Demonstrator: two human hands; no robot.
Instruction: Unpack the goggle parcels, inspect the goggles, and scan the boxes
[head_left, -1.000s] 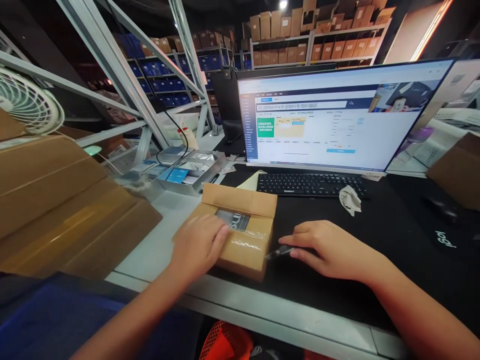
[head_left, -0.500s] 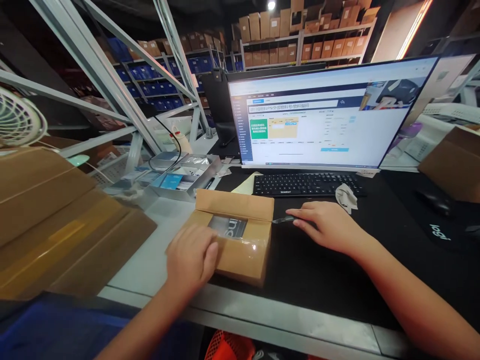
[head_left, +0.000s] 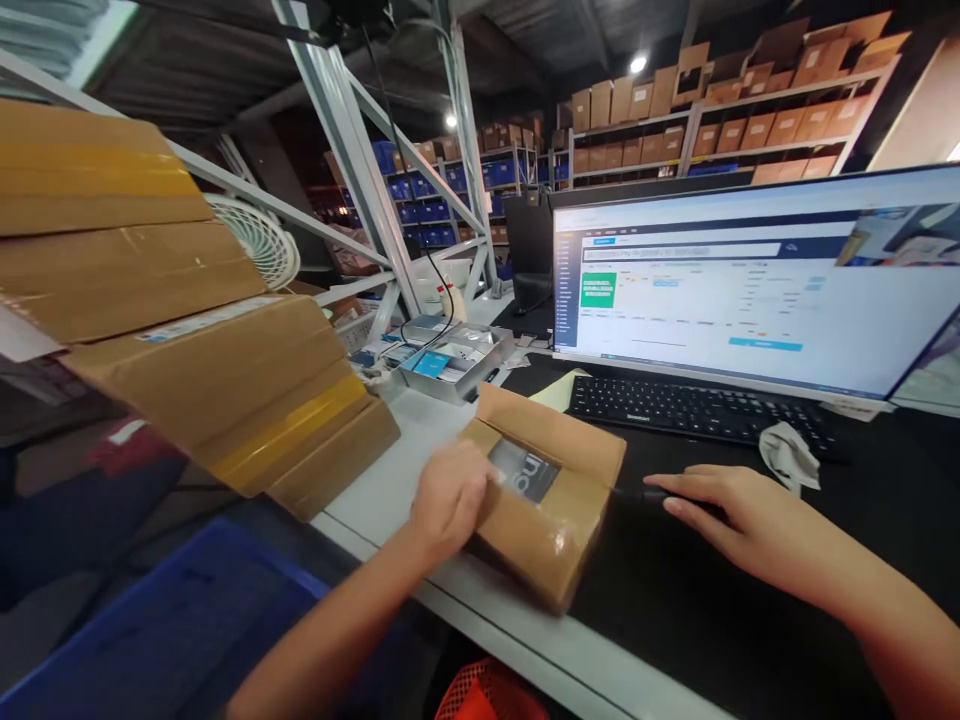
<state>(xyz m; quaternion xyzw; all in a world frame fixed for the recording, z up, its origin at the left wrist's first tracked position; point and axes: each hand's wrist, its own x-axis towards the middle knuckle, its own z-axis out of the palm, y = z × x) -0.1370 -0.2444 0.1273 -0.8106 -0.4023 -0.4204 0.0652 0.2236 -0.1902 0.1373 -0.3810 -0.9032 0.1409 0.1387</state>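
Observation:
A small cardboard box (head_left: 536, 530) rests on the desk, slightly turned, its back flap standing up. Through its top opening shows a dark grey item (head_left: 523, 470) with pale lettering; the rest of that item is hidden inside. My left hand (head_left: 452, 497) is closed on the box's left side, fingers curled over the edge and blurred. In my right hand (head_left: 731, 515), a slim black box cutter (head_left: 654, 494) is pinched between thumb and fingers. It points left, its tip close to the box's right side; whether it touches cannot be made out.
Behind the box are a keyboard (head_left: 690, 412), a monitor (head_left: 712, 310) and a crumpled cloth (head_left: 789, 456). A grey tray (head_left: 465, 380) of small items stands at back left. Large cartons (head_left: 247, 380) rise on the left, above a blue bin (head_left: 187, 620). An orange basket (head_left: 487, 692) sits below the desk edge.
The view has swung left, so things appear shifted right. The box is turned somewhat, and my left hand has curled more tightly at its left side. My right hand still holds the cutter.

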